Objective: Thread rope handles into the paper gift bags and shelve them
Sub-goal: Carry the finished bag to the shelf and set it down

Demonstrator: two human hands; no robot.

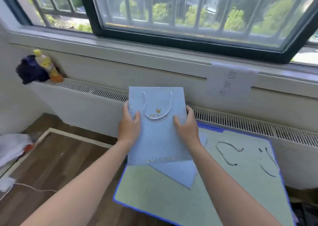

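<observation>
So the left hand point(130, 122) has the left edge of the blue gift bag point(158, 131) pinched, thumb on the front face and fingers wrapped behind. The bag is held up flat in front of the radiator grille, off the counter point(154, 194), with the crown logo facing the camera. A white twisted rope handle point(157, 107) is already through both holes on this side and hangs in a loop over the logo, so I'd say this face is done. Can't see the back, so no idea if the second handle is in.

The right hand point(186, 122) does the same on the right edge of the bag, thumb in front, fingers curled round behind.

Just below the bag another flat blue bag point(179, 174) lies on the counter, no handle showing on it. Right of the bag there are a few loose ropes point(225, 154) on the mat, well apart from it. So more threading is left, and no shelf is in sight yet.
</observation>
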